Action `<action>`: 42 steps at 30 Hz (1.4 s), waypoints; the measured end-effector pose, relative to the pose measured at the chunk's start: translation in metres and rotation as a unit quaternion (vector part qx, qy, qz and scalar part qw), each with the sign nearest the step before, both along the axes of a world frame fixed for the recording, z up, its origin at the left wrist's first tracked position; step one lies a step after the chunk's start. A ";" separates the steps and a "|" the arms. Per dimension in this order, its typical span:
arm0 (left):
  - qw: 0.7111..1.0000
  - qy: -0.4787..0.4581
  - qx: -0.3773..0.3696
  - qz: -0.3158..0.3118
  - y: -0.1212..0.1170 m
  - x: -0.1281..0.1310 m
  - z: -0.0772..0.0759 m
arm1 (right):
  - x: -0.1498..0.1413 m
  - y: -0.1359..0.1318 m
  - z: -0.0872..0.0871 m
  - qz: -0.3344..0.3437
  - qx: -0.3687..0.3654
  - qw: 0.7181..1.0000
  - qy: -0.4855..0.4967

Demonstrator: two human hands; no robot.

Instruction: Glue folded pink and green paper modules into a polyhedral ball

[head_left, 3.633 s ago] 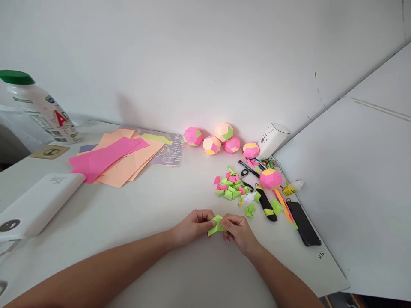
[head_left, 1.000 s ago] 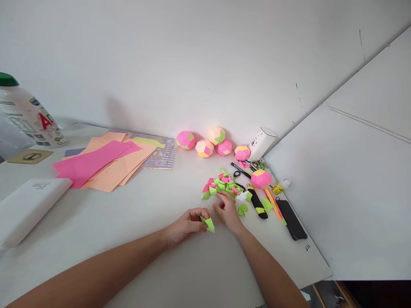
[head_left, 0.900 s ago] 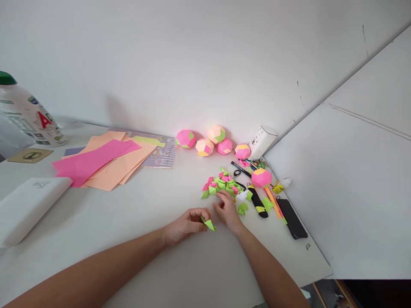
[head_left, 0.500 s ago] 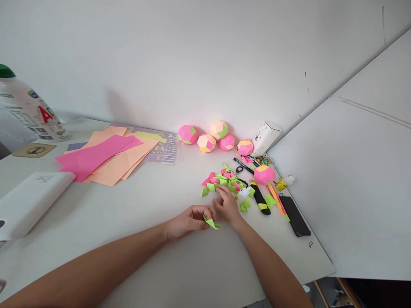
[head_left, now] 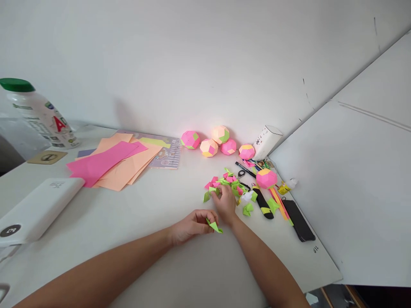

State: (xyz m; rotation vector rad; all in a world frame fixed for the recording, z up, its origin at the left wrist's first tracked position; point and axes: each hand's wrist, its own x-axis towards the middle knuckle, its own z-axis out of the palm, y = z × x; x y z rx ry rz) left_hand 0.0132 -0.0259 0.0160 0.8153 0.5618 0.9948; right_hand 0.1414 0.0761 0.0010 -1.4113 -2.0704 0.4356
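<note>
My left hand (head_left: 194,226) pinches a green folded paper piece (head_left: 214,226) above the table's front part. Its pointed end sticks out past my fingertips. My right hand (head_left: 224,204) reaches to the near left side of a pile of small folded paper pieces (head_left: 231,178), pink and green. Between its thumb and fingers is another green folded piece (head_left: 212,190), partly covered by the fingertips. One loose green piece (head_left: 206,196) lies just left of that hand, and another green clump (head_left: 248,209) lies to its right.
Several paper balls (head_left: 208,147) stand along the wall. At right are a cutter (head_left: 263,204), scissors (head_left: 241,173), glue bottles (head_left: 245,197) and a black phone (head_left: 299,219). Paper sheets (head_left: 109,160), a white power bank (head_left: 41,211) and a green-capped bottle (head_left: 48,119) occupy the left.
My right hand has closed its fingers around a green piece at the pile's near edge. The left hand keeps its piece. The view has shifted slightly, with everything lower and farther right.
</note>
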 end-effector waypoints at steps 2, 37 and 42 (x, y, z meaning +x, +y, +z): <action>1.000 -0.006 0.003 0.000 0.001 0.000 -0.002 | -0.003 0.001 0.000 0.001 0.008 1.000 -0.004; 0.999 -0.036 -0.008 -0.012 0.002 -0.001 0.000 | 0.002 0.000 0.015 0.270 -0.010 0.958 -0.099; 0.999 -0.029 0.010 -0.016 0.002 -0.001 0.000 | -0.007 -0.002 0.014 0.254 0.022 0.961 -0.112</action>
